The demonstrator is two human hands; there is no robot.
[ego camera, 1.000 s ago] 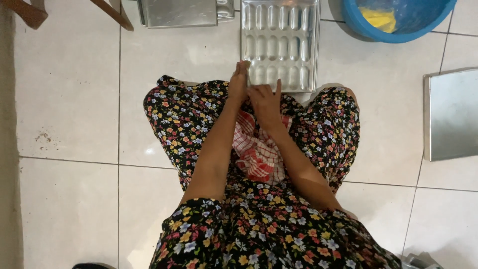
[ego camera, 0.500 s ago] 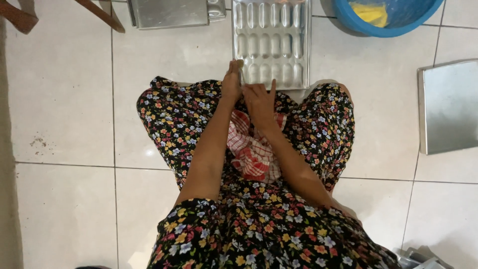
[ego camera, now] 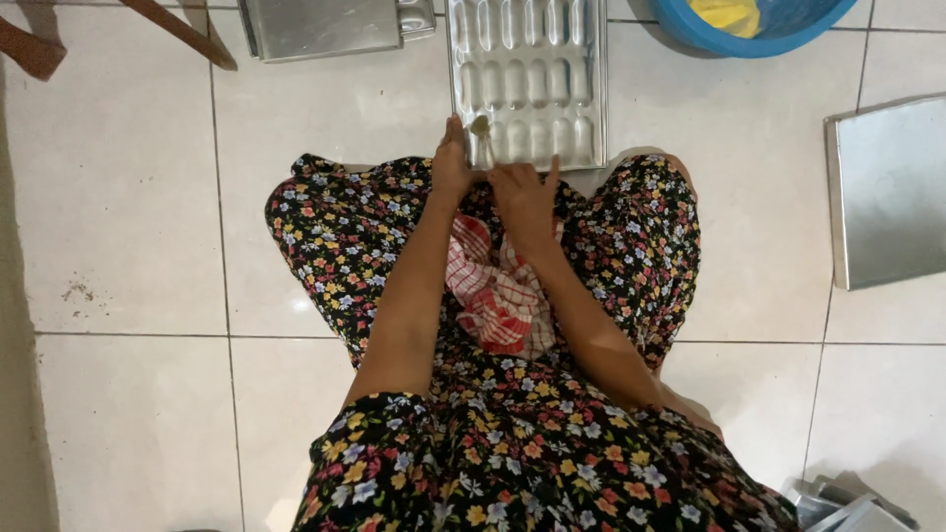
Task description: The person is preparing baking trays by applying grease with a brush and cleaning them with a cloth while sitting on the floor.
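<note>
The metal mould tray (ego camera: 532,79) runs off the top edge; left hand (ego camera: 453,163) pinches a small brush (ego camera: 481,133) there, right hand (ego camera: 527,202) lies spread, palm down, on the red checked cloth (ego camera: 493,296)

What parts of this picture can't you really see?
- Head view: the small thing at the left hand is too small and blurred to name.
- The blue basin and its yellow contents are cut off by the top edge.
- The metal mould tray runs past the top edge.
- The red checked cloth is partly hidden under the right hand.
- Metal pieces are cut off at the bottom corner.
</note>
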